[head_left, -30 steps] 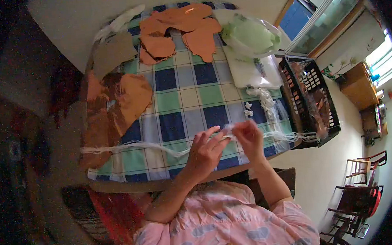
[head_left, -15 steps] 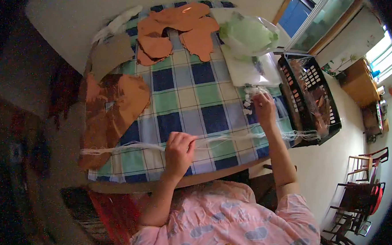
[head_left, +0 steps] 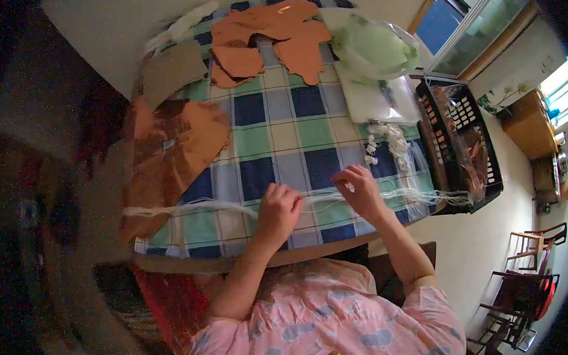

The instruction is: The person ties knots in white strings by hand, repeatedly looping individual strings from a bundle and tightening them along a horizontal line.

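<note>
A bundle of long white strings point(head_left: 218, 207) runs sideways across the front of the checked tablecloth, with loose ends at the right. My left hand point(head_left: 279, 211) is closed in a pinch on the strings near the middle. Just to its right, my right hand point(head_left: 360, 191) hovers over the strings, thumb and fingertips together; anything between them is too small to make out. Beyond my right hand lies a cluster of small white pieces point(head_left: 394, 141) on the cloth.
Orange-brown sheets point(head_left: 242, 61) lie at the back and a larger brown piece point(head_left: 195, 137) on the left. A pale green plastic bag point(head_left: 377, 47) rests on white sheets point(head_left: 370, 102) at back right. Against the right edge stands a black basket point(head_left: 465, 142); chairs point(head_left: 521, 293) are beyond.
My right hand has come away from the small white pieces, moving left and nearer to me, close to my left hand. The left hand keeps its pinch on the strings.
</note>
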Demonstrator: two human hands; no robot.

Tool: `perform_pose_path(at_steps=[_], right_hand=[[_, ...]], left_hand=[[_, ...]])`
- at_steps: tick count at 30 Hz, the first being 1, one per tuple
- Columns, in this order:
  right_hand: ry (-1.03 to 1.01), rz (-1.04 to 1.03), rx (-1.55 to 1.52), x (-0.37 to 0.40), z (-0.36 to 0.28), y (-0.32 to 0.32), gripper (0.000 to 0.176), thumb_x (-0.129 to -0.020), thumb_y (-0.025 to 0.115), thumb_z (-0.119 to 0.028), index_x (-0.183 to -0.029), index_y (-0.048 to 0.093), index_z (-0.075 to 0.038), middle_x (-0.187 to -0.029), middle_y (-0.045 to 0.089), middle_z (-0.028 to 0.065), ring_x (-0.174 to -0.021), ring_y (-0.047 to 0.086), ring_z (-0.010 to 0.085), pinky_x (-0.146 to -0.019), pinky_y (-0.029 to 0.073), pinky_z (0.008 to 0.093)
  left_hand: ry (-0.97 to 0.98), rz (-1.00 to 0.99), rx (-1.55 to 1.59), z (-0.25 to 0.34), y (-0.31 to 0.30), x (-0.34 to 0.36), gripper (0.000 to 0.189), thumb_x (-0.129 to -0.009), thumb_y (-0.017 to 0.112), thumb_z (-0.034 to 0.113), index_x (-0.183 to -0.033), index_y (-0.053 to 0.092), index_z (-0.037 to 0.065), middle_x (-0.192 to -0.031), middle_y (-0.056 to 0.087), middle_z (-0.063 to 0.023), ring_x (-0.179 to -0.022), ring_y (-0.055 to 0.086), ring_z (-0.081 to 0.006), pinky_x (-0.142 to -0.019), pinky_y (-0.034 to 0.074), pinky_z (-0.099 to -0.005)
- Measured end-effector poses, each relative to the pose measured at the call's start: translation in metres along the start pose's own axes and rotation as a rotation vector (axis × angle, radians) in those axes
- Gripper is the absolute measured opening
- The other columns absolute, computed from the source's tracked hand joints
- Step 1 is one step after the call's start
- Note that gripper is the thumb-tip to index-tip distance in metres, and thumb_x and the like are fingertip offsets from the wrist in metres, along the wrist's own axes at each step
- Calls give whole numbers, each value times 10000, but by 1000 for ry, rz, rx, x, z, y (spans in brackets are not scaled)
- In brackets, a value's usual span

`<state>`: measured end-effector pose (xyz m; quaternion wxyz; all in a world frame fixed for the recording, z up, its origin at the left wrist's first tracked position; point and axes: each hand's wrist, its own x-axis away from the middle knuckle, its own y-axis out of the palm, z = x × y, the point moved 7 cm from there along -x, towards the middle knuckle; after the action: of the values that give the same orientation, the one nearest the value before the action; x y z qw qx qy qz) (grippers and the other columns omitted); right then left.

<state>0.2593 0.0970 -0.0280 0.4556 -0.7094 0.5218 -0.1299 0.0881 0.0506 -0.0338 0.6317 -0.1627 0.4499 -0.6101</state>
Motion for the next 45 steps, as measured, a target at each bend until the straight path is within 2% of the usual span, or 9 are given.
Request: perform_pose_path(at_steps=[4, 7, 10, 17, 19, 23, 32, 43, 45], right_hand=[[19, -67, -201, -7, -15, 26, 197, -735, 627, -31, -930, 603, -53, -841, 561, 104, -820, 540, 291, -699, 459, 360], [10, -63, -402, -18, -37, 41, 407, -735, 640, -27, -1125, 524, -40, -1047, 556, 132, -990, 522, 282, -839, 440, 347], [-23, -60, -732, -20, -50, 62, 465, -763, 630, -52, -1195, 460, -17, -1103, 533, 118, -1020, 532, 187, -869, 440, 313], [123, -387, -1645, -20, -3, 126, 332, -893, 476, -133, -1200, 448, -12, -1198, 480, 115, -1074, 497, 211, -931, 398, 318], [253, -344, -1620, -15, 19, 151, 310, -888, 475, -116, -1179, 474, -11, -1206, 476, 124, -1081, 493, 223, -931, 400, 326], [-124, -180, -754, -27, -20, 101, 271, -898, 457, -110, -1144, 508, -9, -1203, 476, 152, -1090, 488, 216, -927, 404, 338], [426, -313, -1587, -20, -7, 121, 186, -911, 444, -175, -982, 542, -33, -900, 570, 62, -809, 536, 151, -803, 444, 269], [453, 200, -1735, -26, 33, 59, 242, -911, 447, -311, -736, 440, -143, -552, 341, -16, -476, 331, 128, -642, 417, 322], [674, 596, -1671, -14, 62, 22, 226, -897, 472, -290, -741, 444, -130, -550, 340, -15, -476, 319, 119, -584, 396, 296]], left_hand=[[-31, -40, -233, -7, 11, -13, 87, -763, 602, 71, -836, 569, 37, -766, 574, -93, -810, 539, -267, -730, 445, -351], [-514, -66, 713, -37, 19, -15, 59, -800, 573, 77, -818, 524, 50, -793, 597, -110, -858, 563, -270, -767, 431, -346], [-507, 21, 991, -17, -4, -25, 45, -835, 534, 74, -879, 528, 63, -831, 619, -117, -884, 575, -275, -804, 414, -354], [141, -34, 292, 38, -21, -24, 257, -809, 484, 15, -1053, 557, 52, -1114, 573, -104, -1060, 512, -291, -945, 359, -402], [172, -49, 297, 34, -24, -26, 315, -785, 486, 4, -1088, 546, 70, -1156, 556, -93, -1096, 495, -276, -976, 328, -425], [306, -131, 46, 39, -15, -25, 395, -742, 519, 7, -1124, 534, 108, -1197, 541, -74, -1130, 485, -245, -1012, 286, -456], [118, -31, 125, -22, -53, -20, 396, -723, 616, 102, -1112, 550, 84, -1036, 584, -95, -988, 538, -229, -884, 372, -403], [-75, -147, 91, -101, -59, 42, 77, -717, 677, 141, -760, 683, 77, -665, 564, -72, -687, 551, -260, -676, 419, -361], [-84, -113, 87, -102, -62, 42, 70, -708, 685, 138, -749, 686, 81, -653, 554, -70, -677, 549, -254, -655, 420, -361]])
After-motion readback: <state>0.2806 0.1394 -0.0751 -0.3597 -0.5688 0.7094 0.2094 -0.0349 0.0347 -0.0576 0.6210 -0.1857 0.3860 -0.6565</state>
